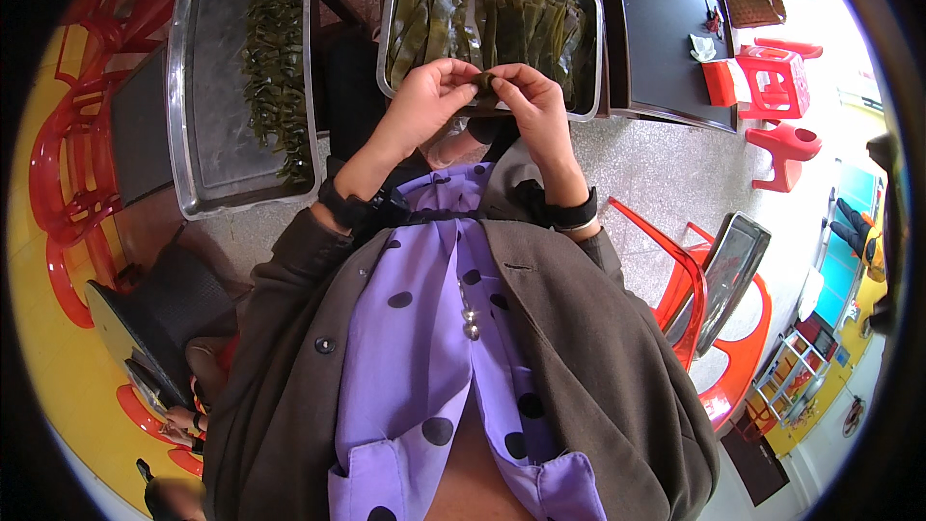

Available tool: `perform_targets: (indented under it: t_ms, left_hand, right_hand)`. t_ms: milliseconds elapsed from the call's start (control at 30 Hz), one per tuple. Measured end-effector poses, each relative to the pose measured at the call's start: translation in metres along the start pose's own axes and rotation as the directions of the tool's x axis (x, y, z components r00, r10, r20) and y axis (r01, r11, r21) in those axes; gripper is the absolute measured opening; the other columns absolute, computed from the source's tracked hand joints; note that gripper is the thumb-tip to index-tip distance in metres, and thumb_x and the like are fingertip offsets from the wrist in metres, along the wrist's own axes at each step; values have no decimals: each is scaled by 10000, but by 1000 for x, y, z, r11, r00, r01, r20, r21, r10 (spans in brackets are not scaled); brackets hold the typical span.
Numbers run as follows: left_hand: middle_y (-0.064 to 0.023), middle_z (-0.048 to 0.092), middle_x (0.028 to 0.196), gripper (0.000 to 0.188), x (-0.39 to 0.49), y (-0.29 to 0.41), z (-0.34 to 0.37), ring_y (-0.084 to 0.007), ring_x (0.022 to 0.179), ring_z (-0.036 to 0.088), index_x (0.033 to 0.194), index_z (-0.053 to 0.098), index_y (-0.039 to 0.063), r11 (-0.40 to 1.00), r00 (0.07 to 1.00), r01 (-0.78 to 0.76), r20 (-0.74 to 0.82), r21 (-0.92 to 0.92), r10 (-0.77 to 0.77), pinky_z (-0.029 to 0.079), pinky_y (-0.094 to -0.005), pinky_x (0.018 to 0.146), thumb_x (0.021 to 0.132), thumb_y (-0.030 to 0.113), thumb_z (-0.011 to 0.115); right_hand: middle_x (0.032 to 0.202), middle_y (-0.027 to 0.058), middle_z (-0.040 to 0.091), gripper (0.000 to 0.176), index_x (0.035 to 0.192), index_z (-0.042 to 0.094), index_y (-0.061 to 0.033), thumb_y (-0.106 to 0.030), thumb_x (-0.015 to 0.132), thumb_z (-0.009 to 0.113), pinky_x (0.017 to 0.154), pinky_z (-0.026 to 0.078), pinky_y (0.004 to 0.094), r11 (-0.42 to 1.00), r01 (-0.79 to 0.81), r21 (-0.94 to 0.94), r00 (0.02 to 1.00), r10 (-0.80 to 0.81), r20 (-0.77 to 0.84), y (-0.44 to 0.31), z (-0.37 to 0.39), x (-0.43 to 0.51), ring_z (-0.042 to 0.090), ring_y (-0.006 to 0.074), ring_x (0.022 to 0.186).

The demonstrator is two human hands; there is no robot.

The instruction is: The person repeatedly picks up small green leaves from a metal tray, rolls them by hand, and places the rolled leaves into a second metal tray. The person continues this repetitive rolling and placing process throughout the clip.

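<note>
My left hand (432,98) and my right hand (534,101) meet over the near edge of a steel tray (599,58). Between their fingertips is a small dark-green strip of kelp (485,82), curled or folded, and both hands pinch it. Two groups of flat kelp strips lie in the tray, one at the left (438,22) and one at the right (532,25). To my left, a larger steel tray (217,94) bears rows of kelp knots (275,51) along its right side.
A black-topped table (665,22) at the right holds a red tissue box (720,83) and crumpled white plastic (702,48). Red stools (774,79) stand beyond it. At lower right, another steel tray (731,275) rests on a red chair (691,268). Another person's hands (177,425) show at lower left.
</note>
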State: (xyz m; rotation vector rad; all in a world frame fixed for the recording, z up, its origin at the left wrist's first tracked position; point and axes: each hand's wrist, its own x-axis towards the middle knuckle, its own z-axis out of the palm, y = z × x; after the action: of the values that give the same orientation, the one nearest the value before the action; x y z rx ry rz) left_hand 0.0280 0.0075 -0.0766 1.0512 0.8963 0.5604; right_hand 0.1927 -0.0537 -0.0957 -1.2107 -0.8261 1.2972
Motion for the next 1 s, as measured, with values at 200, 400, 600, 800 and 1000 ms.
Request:
perform_targets:
  t_ms: [200, 400, 600, 800, 1000]
  left_hand:
    - [-47, 623, 832, 149, -10, 7, 3, -106, 606, 533, 947, 668, 14, 678, 882, -365, 5, 637, 470, 441, -269, 568, 802, -12, 693]
    - [21, 585, 802, 174, -6, 3, -1, -32, 574, 434, 921, 673, 16, 753, 863, -399, -62, 522, 501, 362, -199, 528, 777, -70, 721]
    - [7, 604, 840, 129, -12, 0, 6, -52, 561, 468, 871, 692, 11, 678, 786, -429, -123, 597, 605, 379, -213, 514, 772, -66, 723]
    - [-50, 622, 874, 116, -18, 6, 9, -239, 717, 651, 927, 740, 54, 521, 763, -366, -72, 771, 643, 512, -334, 613, 815, 74, 718]
    - [-52, 602, 831, 192, -18, 4, 11, -134, 594, 512, 1034, 717, 17, 614, 856, -364, -9, 701, 518, 427, -272, 551, 846, 57, 724]
  right_hand:
    - [865, -8, 661, 178, 1017, 680, 9, -140, 947, 615, 727, 469, 195, 976, -208, 68, 974, 200, 105, -2, -6, -1, 584, 59, 784]
    - [892, -1, 660, 176, 1035, 683, -7, -139, 937, 621, 748, 488, 199, 904, -364, 224, 924, 320, 207, 0, -11, 0, 603, 70, 780]
    - [881, -11, 664, 179, 1040, 683, -2, -139, 937, 634, 736, 471, 197, 946, -233, 225, 966, 200, 161, 1, -6, 1, 595, 59, 791]
    - [908, -8, 672, 169, 1063, 683, 8, -88, 937, 626, 743, 463, 195, 995, -72, 70, 995, 67, 78, 0, -4, 1, 578, 51, 804]
    - [914, -9, 670, 147, 1056, 663, 10, -76, 944, 623, 760, 465, 199, 996, -34, 82, 996, 27, 86, 5, -5, 4, 578, 48, 825]
